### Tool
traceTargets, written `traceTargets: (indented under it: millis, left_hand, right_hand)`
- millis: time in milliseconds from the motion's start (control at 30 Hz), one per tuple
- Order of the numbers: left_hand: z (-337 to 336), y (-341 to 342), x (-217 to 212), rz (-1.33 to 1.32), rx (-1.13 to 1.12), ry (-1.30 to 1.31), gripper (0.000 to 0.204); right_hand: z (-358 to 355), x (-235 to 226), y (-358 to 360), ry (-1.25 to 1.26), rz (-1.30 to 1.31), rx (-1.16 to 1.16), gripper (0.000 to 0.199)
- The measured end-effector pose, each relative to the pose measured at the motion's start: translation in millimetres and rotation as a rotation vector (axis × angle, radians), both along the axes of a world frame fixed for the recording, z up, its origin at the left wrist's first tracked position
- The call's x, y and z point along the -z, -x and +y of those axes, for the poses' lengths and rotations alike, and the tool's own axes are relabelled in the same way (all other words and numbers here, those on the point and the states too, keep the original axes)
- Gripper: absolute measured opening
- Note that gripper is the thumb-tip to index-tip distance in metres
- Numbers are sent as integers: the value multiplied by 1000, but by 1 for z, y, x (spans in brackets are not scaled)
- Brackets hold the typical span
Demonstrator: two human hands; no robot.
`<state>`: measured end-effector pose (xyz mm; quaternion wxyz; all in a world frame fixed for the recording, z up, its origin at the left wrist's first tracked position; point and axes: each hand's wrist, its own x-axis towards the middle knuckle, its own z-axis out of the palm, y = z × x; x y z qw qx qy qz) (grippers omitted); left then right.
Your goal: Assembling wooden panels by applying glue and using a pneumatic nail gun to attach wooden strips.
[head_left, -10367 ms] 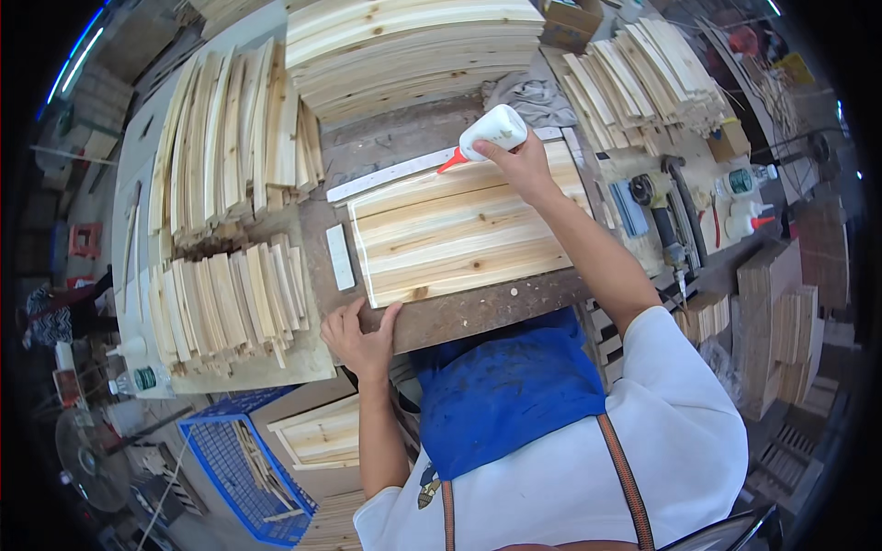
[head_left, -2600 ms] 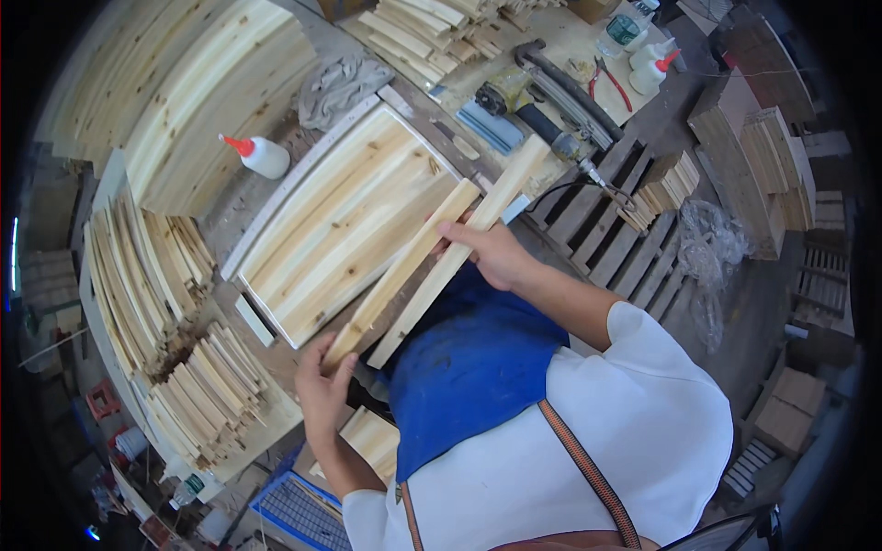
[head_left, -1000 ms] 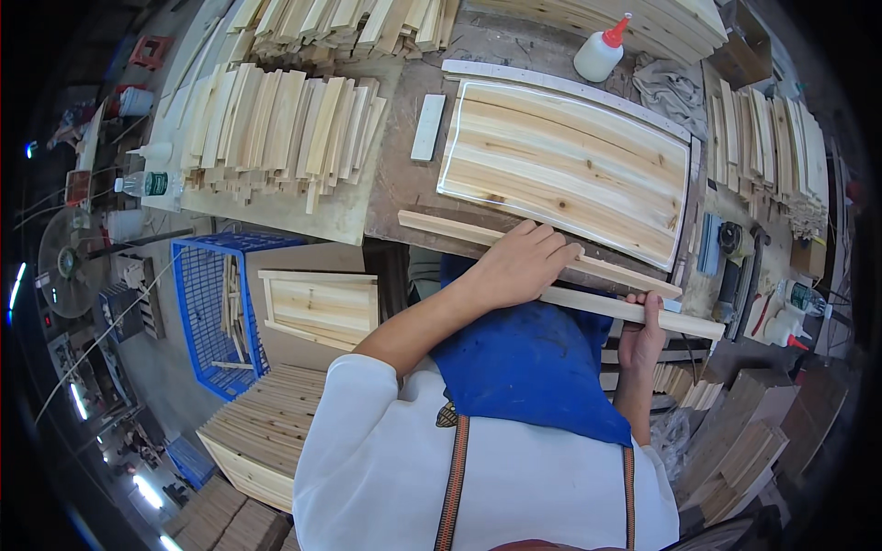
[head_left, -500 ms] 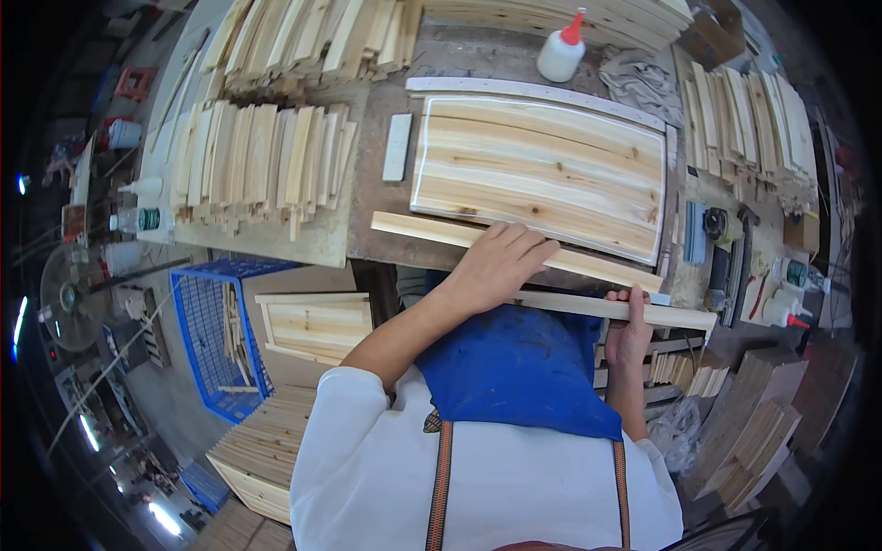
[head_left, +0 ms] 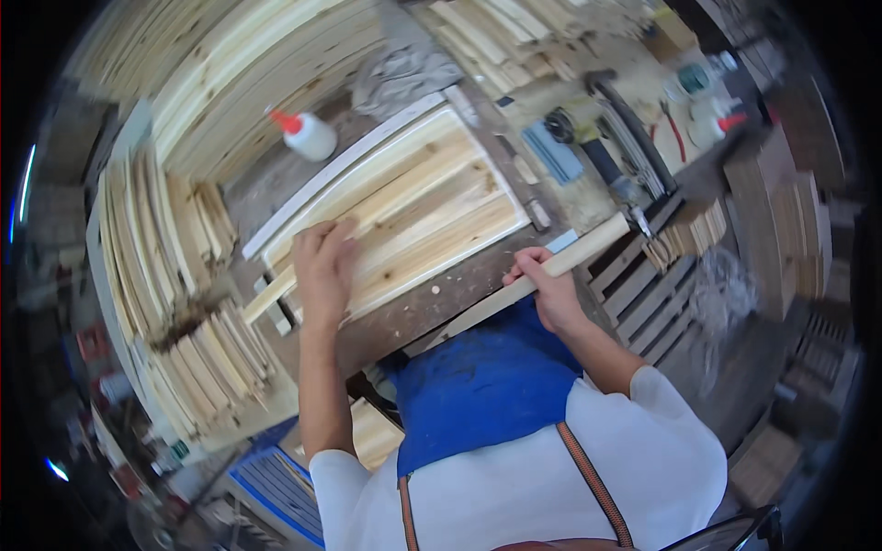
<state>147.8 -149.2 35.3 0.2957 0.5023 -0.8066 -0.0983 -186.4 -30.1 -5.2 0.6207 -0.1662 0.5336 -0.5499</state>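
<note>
A panel of pale, knotty wood [head_left: 441, 234] lies on the workbench, with a white line along its edges. My left hand [head_left: 323, 266], somewhat blurred, is closed over a thin wooden strip [head_left: 268, 296] above the panel's left part. One end of that strip juts out past the panel's left edge. At the bench's front edge, my right hand [head_left: 549, 286] grips a second wooden strip [head_left: 593, 246], which slants across in front of my blue apron [head_left: 487, 376]. A pale bar [head_left: 344, 165] runs along the panel's far side.
A white bottle with a red tip [head_left: 308, 136] stands beyond the panel, near a crumpled grey cloth [head_left: 404, 78]. Stacked wooden slats [head_left: 138, 248] fill the left side. To the right lie a blue block [head_left: 551, 151], a hand tool [head_left: 606, 161] and red-handled pliers [head_left: 673, 133].
The view has swung round to the right. My left hand has carried its strip from the panel's near edge to over the panel. My right hand has raised the other strip, still gripping it.
</note>
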Motion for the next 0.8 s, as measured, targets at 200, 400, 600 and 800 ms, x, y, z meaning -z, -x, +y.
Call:
traceTargets:
  millis: [200, 400, 600, 800]
  left_hand:
    - [-47, -5, 18, 31, -31, -50, 36]
    - [-67, 5, 25, 19, -32, -90, 34]
    - [-73, 3, 33, -12, -45, -88, 31]
    - [-79, 4, 36, -48, -38, -80, 31]
  right_hand:
    - [2, -5, -6, -16, -20, -21, 15]
    - [6, -3, -8, -23, -48, -8, 14]
    - [7, -2, -11, -10, -51, -25, 13]
    - [7, -2, -11, -15, -52, -36, 11]
